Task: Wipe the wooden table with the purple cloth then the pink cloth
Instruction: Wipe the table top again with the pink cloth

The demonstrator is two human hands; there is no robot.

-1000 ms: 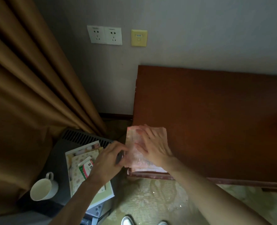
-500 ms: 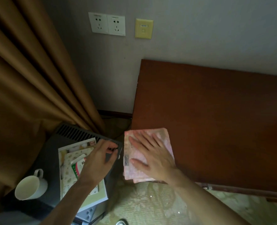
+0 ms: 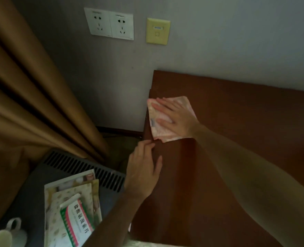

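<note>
The folded pink cloth (image 3: 161, 130) lies flat near the far left edge of the dark reddish wooden table (image 3: 237, 148). My right hand (image 3: 174, 116) presses on it with straight, spread fingers. My left hand (image 3: 144, 168) rests on the table's left edge nearer to me, thumb on the top and fingers over the side, holding nothing. No purple cloth is in view.
Left of the table stands a grey unit (image 3: 79, 166) with a vent grille, bearing booklets (image 3: 71, 207) and a medicine box (image 3: 76, 223). A white mug (image 3: 3, 236) sits at the lower left. A brown curtain (image 3: 31, 104) hangs at left; wall sockets (image 3: 110, 24) are above.
My right hand has pushed the pink cloth away from me along the table's left edge toward the wall. My left hand left the cloth's side and settled on the table edge.
</note>
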